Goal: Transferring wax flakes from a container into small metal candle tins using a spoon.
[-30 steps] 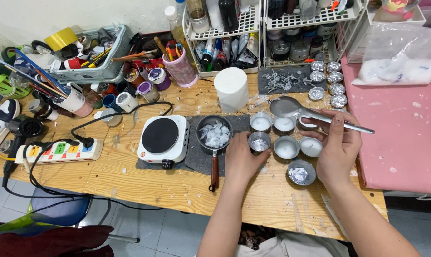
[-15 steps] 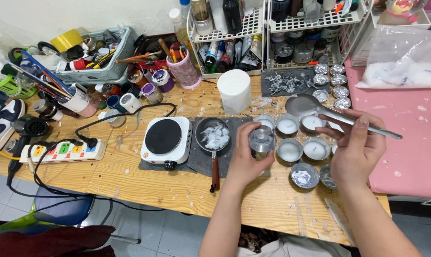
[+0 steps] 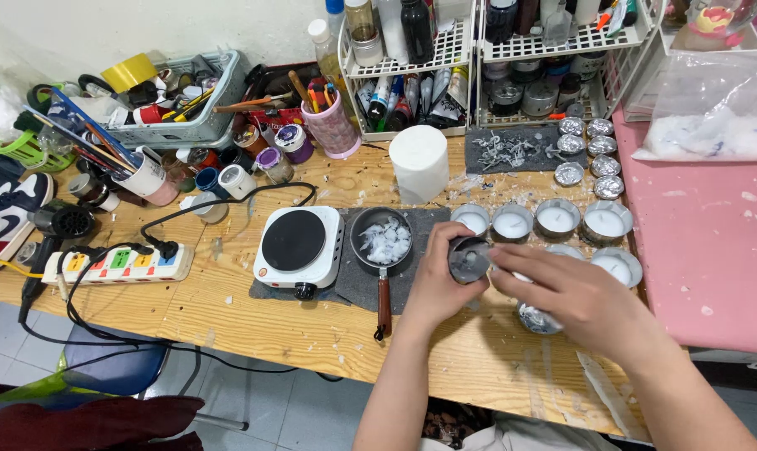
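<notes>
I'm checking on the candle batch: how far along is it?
Done: four tins in the back row hold white wax. In hand: the left hand holds an empty tin, the right hand beside it. Left: wax flakes sit unmelted in the small pot, off the hotplate.

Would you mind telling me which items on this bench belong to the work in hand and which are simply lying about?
In use: small metal cup in the left hand; right hand at it; filled cups; small pot of white flakes.

Lying about: hotplate; power strip; white roll; pink mug.

bright even light, soft shadows, sharp focus
</notes>
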